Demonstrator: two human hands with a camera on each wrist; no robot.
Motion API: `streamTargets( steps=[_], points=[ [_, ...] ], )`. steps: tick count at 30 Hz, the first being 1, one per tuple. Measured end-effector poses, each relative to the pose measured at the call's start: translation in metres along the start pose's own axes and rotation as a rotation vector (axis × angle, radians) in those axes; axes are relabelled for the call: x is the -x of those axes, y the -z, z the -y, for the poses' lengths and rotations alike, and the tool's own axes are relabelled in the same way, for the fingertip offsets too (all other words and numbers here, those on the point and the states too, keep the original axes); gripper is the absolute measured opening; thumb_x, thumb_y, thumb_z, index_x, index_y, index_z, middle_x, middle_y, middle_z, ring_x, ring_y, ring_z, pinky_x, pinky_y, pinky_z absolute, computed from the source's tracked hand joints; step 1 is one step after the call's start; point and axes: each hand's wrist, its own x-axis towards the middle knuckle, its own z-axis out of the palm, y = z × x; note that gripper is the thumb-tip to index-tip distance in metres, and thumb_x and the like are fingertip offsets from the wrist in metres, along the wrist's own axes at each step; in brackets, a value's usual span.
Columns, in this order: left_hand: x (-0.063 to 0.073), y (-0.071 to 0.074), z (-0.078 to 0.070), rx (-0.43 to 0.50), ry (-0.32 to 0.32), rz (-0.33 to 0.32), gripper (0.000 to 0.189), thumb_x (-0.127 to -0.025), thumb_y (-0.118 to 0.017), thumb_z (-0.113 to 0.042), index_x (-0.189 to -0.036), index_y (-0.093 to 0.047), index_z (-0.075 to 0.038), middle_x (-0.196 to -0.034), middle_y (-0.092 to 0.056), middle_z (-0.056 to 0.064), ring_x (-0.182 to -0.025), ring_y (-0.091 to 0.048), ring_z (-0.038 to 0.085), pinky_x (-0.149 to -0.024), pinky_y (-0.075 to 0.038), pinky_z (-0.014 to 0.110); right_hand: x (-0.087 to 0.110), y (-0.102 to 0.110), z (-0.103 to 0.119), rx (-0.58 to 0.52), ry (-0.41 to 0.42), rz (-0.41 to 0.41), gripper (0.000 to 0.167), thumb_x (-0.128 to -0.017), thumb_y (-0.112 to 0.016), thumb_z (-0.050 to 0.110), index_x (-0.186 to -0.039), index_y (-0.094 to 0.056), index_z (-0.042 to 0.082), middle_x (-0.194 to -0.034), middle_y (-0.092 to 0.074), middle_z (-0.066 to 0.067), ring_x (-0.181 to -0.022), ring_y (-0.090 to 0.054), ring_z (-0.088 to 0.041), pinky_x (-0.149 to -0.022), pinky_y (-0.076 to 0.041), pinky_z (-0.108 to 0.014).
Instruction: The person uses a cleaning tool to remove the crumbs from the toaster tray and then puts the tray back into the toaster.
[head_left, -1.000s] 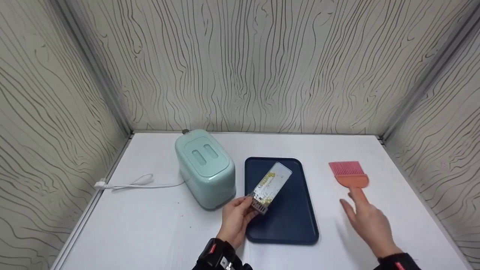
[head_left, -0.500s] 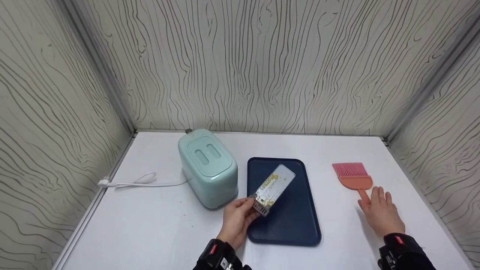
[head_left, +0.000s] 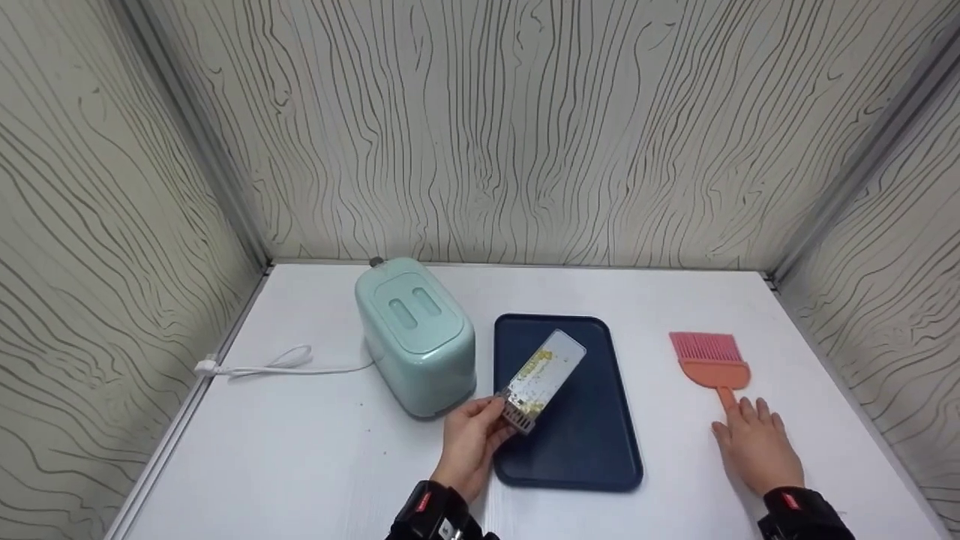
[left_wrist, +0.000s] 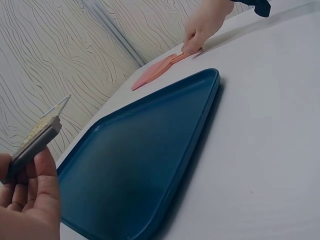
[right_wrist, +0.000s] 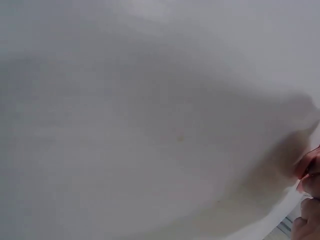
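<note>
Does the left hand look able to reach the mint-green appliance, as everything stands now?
Probably yes: the left hand is close to the appliance, with nothing visible between them. Gripping it seems harder, since this hand holds a flat piece with yellow bits.

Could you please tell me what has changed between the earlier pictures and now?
The orange brush with pink bristles has shifted slightly right and toward the person. The right hand now grips its handle; a second ago the thumb stood clear. Much as before: the left hand holding a flat pale slab with yellow patches and grey slotted end, the dark blue rectangular tray and the glossy mint-green appliance.
</note>
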Motion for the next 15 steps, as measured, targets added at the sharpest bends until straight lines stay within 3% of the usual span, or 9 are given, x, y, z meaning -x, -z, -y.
streamTargets(
  steps=[4, 15],
  points=[
    [0.001, 0.003, 0.000, 0.004, 0.004, -0.006, 0.034, -0.099, -0.065, -0.008, -0.123, -0.056, 0.014, -0.110, -0.067, 0.019, -0.092, -0.067, 0.021, -0.085, -0.058, 0.034, 0.007, 0.003, 0.010, 0.034, 0.015, 0.019, 0.046, -0.096, -0.062, 0.008, -0.130, -0.052, -0.022, -0.126, -0.055, -0.045, -0.123, -0.045, -0.066, -0.101, -0.036, -0.075],
    [0.003, 0.004, 0.001, 0.000, 0.004, 0.004, 0.034, -0.099, -0.064, -0.009, -0.122, -0.056, 0.015, -0.110, -0.067, 0.019, -0.092, -0.067, 0.021, -0.086, -0.058, 0.033, 0.024, 0.013, 0.018, 0.063, -0.023, 0.161, 0.036, -0.092, -0.071, 0.004, -0.121, -0.063, -0.017, -0.124, -0.060, -0.040, -0.121, -0.053, -0.058, -0.102, -0.038, -0.071]
  ],
)
